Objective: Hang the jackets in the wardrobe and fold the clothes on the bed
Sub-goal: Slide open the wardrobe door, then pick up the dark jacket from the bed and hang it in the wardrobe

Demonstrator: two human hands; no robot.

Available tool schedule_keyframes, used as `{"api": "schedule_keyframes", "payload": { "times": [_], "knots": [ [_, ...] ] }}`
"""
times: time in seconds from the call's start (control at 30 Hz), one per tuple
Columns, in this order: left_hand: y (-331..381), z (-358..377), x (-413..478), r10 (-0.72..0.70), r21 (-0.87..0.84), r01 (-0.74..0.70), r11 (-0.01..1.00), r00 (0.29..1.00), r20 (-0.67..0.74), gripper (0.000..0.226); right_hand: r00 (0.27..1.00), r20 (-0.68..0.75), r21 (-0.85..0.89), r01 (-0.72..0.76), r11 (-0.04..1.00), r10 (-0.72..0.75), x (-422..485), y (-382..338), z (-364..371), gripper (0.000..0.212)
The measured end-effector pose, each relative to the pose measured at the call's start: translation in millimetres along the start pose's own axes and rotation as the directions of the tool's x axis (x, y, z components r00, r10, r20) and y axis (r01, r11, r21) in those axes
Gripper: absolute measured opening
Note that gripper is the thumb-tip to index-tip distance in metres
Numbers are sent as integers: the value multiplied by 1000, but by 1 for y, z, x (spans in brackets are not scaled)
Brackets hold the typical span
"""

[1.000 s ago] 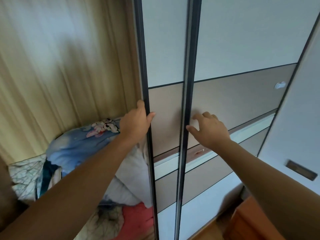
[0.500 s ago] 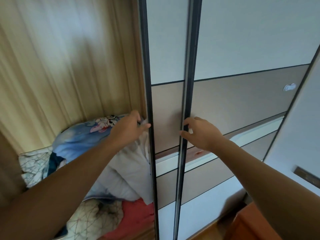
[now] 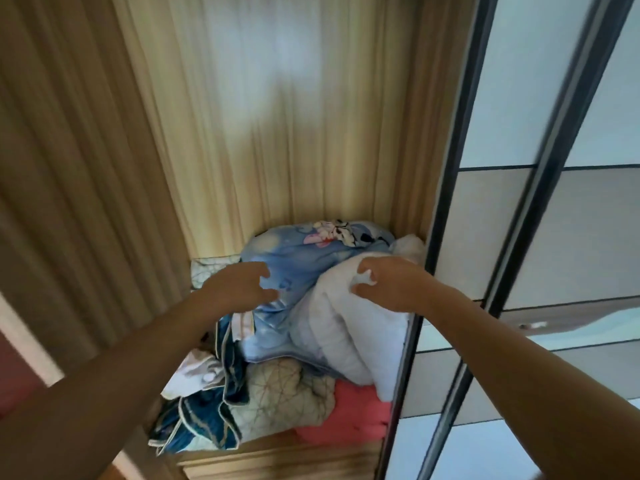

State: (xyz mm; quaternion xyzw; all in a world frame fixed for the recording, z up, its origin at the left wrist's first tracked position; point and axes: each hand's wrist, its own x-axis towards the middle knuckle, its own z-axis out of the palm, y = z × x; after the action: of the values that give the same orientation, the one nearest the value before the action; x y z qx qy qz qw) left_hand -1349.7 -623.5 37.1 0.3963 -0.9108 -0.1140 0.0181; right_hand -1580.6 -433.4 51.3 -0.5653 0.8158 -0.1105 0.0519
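**Wardrobe, open left bay: contents and hand positions**

1. Wardrobe (image 3: 277, 133). I log pale wood-grain walls filling the centre and left of the head view. The bay is uncovered, and a heap of soft goods lies on its wooden floor (image 3: 277, 459).
2. Sliding door (image 3: 485, 237). It has grey and white panels in dark frames and stands at the right edge of the bay. A second door overlaps behind it.
3. Blue printed quilt (image 3: 311, 258). It sits at the top of the heap, towards the back, with a cartoon print on its upper end.
4. White padded bundle (image 3: 349, 327). It leans against the blue quilt on the side nearest the door. I cannot tell whether it is a jacket or bedding.
5. Beige patterned quilt (image 3: 284, 393). It lies beneath items 3 and 4.
6. Pink cloth (image 3: 356, 417). It is at the bottom right, under the white bundle.
7. Dark blue fabric (image 3: 207, 420) with pale trim. It spills over the front left of the heap, with a small white cloth (image 3: 194, 375) just above it.
8. Left hand (image 3: 239, 289). The fingers are spread and loosely bent and grasp nothing. It is over the blue quilt, and I cannot tell whether it makes contact.
9. Right hand (image 3: 391, 285). The fingers and thumb are curled into the top of the white padded bundle, pinching its fabric.
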Motion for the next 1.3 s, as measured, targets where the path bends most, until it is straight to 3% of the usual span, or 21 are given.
{"api": "schedule_keyframes", "payload": {
  "times": [0.03, 0.23, 0.3, 0.43, 0.6, 0.77, 0.93, 1.03, 1.2, 1.3],
  "knots": [
    [-11, -4, -5, -7, -24, 6, 1000, 1000, -12, 73, 1000, -8, -4, 3, 1000, -3, 2, -12, 1, 59],
    [-45, -25, -33, 30, -19, -30, 999, 1000, -3, 51, 999, -30, -18, -15, 1000, 14, 1, -65, 3, 58],
    [-57, -25, -34, 59, -42, -59, 997, 998, -5, 56, 998, -29, -31, -51, 998, 50, -6, -78, 7, 59],
    [-59, -21, -33, 107, -29, -105, 994, 991, 75, 39, 985, 3, 3, -172, 985, 172, -30, -88, 17, 57],
    [-27, 17, -30, 237, 16, -241, 970, 964, 121, 61, 931, 35, 22, -364, 931, 363, -92, -75, 41, 54],
    [50, 63, -62, 429, 43, -442, 896, 886, 174, 55, 827, 29, 60, -563, 824, 562, -185, -46, 63, 54],
    [155, 111, -113, 639, 23, -675, 737, 708, 301, 57, 643, 38, 130, -762, 634, 765, -317, -21, 80, 40],
    [225, 140, -164, 732, 13, -785, 620, 584, 352, 60, 501, 54, 160, -858, 487, 864, -404, -16, 90, 49],
    [330, 185, -293, 880, -65, -946, 319, 270, 392, 44, 233, 31, 257, -942, 217, 972, -567, -30, 109, 54],
    [378, 214, -385, 914, -95, -986, 135, 87, 395, 49, 65, 43, 297, -953, 49, 997, -668, -55, 123, 53]
  ]
}}
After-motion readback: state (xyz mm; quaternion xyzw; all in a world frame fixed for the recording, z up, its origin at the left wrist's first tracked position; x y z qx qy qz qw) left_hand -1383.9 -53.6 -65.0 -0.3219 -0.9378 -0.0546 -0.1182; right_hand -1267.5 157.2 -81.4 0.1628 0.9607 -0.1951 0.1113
